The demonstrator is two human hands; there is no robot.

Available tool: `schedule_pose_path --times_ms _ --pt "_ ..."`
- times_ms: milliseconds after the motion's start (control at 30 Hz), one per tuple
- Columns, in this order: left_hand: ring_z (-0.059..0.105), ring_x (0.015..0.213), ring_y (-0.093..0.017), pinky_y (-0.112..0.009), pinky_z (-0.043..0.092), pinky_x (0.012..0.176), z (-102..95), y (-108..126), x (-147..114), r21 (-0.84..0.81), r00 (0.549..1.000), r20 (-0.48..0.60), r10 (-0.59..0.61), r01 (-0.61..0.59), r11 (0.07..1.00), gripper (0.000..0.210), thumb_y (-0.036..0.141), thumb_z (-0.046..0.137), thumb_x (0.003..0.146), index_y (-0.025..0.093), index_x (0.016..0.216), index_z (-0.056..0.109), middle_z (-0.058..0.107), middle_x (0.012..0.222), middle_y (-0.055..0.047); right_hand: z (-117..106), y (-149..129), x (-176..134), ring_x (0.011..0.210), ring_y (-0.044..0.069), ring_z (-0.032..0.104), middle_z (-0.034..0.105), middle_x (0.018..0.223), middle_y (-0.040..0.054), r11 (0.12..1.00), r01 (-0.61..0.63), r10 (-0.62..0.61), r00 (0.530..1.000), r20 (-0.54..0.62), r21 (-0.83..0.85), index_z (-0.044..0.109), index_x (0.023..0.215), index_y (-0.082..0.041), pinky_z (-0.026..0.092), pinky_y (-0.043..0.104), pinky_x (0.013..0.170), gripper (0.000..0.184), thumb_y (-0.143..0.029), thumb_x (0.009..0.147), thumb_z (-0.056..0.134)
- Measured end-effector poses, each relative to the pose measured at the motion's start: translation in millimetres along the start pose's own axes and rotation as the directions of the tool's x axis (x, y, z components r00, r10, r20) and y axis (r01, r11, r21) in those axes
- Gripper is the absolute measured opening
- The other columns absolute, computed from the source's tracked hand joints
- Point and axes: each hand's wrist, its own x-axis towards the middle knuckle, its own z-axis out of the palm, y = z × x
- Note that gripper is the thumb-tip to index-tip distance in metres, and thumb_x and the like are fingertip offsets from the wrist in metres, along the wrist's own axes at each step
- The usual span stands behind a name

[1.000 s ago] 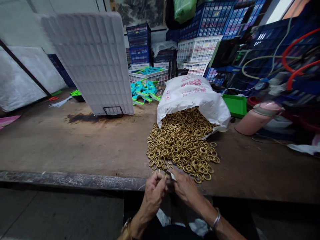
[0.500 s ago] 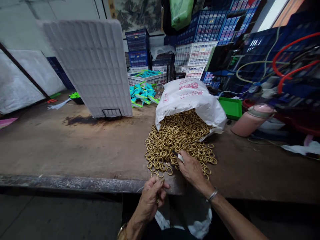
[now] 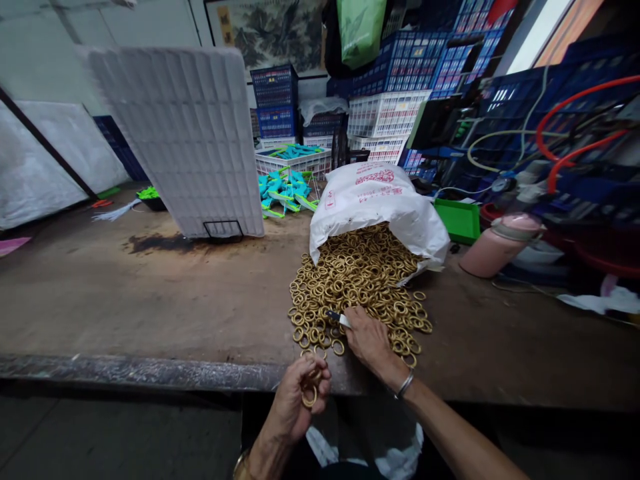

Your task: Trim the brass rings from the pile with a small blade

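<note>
A heap of golden rings point(image 3: 345, 283) spills from the mouth of a white woven bag point(image 3: 370, 193) onto the table. My left hand point(image 3: 293, 397) is at the table's front edge, fingers curled around a few golden rings point(image 3: 309, 398); one hangs below the fingertips. My right hand point(image 3: 370, 340) rests over the near side of the heap. It grips a small knife-like tool point(image 3: 339, 319) with a dark tip and a white handle, the tip pointing left over the rings. The fingers hide part of the handle.
Left of centre, a white ribbed panel point(image 3: 185, 147) stands upright on the wooden table point(image 3: 150, 300). Behind are turquoise-and-green plastic parts point(image 3: 287, 190) and stacked crates point(image 3: 390, 113). At right stand a green tray point(image 3: 457, 220) and a pink bottle point(image 3: 500, 247).
My right hand has shifted slightly left with the tool, whose blade now shows more. My left hand has turned, bringing the rings in its fingers into view.
</note>
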Motion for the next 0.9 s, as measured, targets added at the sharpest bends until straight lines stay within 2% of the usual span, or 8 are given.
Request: schedule_pose_path --times_ms 133,367,500,600,667,767,900 --pt "0.05 0.053 -0.008 -0.013 0.022 0.032 0.0 -1.8 1.4 0.012 0.999 -0.026 0.027 -0.027 1.0 0.023 0.032 0.065 0.066 0.012 0.065 0.053 0.055 0.067 -0.003 7.1 4.6 0.0 0.067 0.013 0.052 0.056 0.086 0.002 0.999 0.013 -0.012 0.999 -0.03 0.046 0.052 0.087 -0.021 0.024 0.025 0.052 0.013 -0.015 0.08 0.042" --pt "0.047 0.045 -0.006 -0.013 0.023 0.032 -2.9 -2.4 6.2 0.086 0.999 0.011 0.038 -0.039 0.996 0.024 0.031 0.067 0.067 0.012 0.067 0.054 0.054 0.059 -0.001 12.3 11.2 -6.7 0.07 0.013 0.049 0.053 0.08 0.0024 0.975 0.1 -0.071 0.987 -0.148 0.2 0.052 0.079 -0.02 0.029 0.023 0.058 0.017 -0.009 0.076 0.04" --pt "0.053 0.05 -0.008 -0.012 0.024 0.032 0.9 -1.9 14.5 0.093 0.998 -0.02 0.065 -0.063 0.994 0.028 0.034 0.071 0.063 0.014 0.074 0.054 0.055 0.063 0.001 11.6 7.6 -15.5 0.072 0.014 0.048 0.054 0.078 0.0035 0.917 0.173 -0.102 0.973 -0.208 0.361 0.053 0.08 -0.019 0.032 0.023 0.061 0.017 -0.012 0.078 0.038" --pt "0.056 0.051 -0.009 -0.012 0.025 0.032 3.1 -1.9 21.7 0.123 0.994 -0.041 0.098 -0.092 0.988 0.034 0.036 0.071 0.062 0.015 0.082 0.053 0.055 0.064 0.001 11.5 1.3 -22.5 0.068 0.014 0.047 0.053 0.073 0.0026 0.854 0.201 -0.097 0.968 -0.232 0.481 0.051 0.074 -0.019 0.033 0.024 0.061 0.015 -0.018 0.081 0.038" --pt "0.056 0.052 -0.01 -0.012 0.026 0.031 3.1 -3.0 25.3 0.15 0.991 -0.05 0.123 -0.114 0.982 0.037 0.038 0.07 0.063 0.015 0.086 0.053 0.055 0.064 0.001 11.6 -3.4 -26.7 0.063 0.013 0.046 0.051 0.067 0.0009 0.804 0.185 -0.072 0.974 -0.215 0.565 0.049 0.069 -0.02 0.033 0.024 0.059 0.019 -0.025 0.083 0.037" --pt "0.056 0.053 -0.01 -0.012 0.027 0.031 1.8 -6.4 27.3 0.199 0.987 -0.042 0.155 -0.144 0.969 0.039 0.04 0.068 0.064 0.015 0.09 0.053 0.055 0.065 0.001 11.8 -8.8 -31.3 0.056 0.011 0.043 0.047 0.06 -0.0022 0.704 0.122 -0.045 0.991 -0.128 0.7 0.045 0.065 -0.02 0.033 0.022 0.054 0.027 -0.035 0.086 0.034" --pt "0.052 0.049 -0.008 -0.012 0.028 0.032 0.3 -10.5 25.6 0.289 0.981 -0.038 0.192 -0.173 0.942 0.038 0.042 0.065 0.067 0.014 0.091 0.055 0.054 0.061 0.002 13.9 -11.6 -34.7 0.056 0.011 0.043 0.045 0.059 -0.0032 0.627 0.068 -0.038 0.998 -0.057 0.776 0.044 0.064 -0.02 0.033 0.022 0.054 0.03 -0.039 0.085 0.034"
